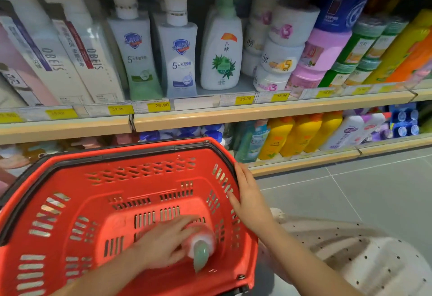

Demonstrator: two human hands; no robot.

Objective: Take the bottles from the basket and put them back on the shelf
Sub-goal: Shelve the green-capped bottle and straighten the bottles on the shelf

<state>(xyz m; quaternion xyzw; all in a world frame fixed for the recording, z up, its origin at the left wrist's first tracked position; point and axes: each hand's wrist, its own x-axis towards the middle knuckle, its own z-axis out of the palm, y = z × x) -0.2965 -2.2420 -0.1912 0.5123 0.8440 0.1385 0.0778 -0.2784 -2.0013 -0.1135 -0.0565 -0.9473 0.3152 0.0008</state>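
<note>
A red plastic basket [131,155] is held up in front of the shelf [233,114]. Inside it, near the right corner, lies a white bottle with a pale green pump top [202,252], blurred by motion. My left hand [163,245] reaches down into the basket and grips the bottle's body, fingers laid over it. My right hand [249,193] rests flat against the basket's right rim, fingers straight and the thumb on the inner side. A matching white bottle with a green pump [221,55] stands on the shelf.
The upper shelf row holds white boxed sets [70,45], two Safeguard pump bottles [180,57], stacked white jars [280,45] and pink, green and yellow containers. The lower shelf carries yellow bottles [301,134]. Grey tiled floor [350,190] lies to the right.
</note>
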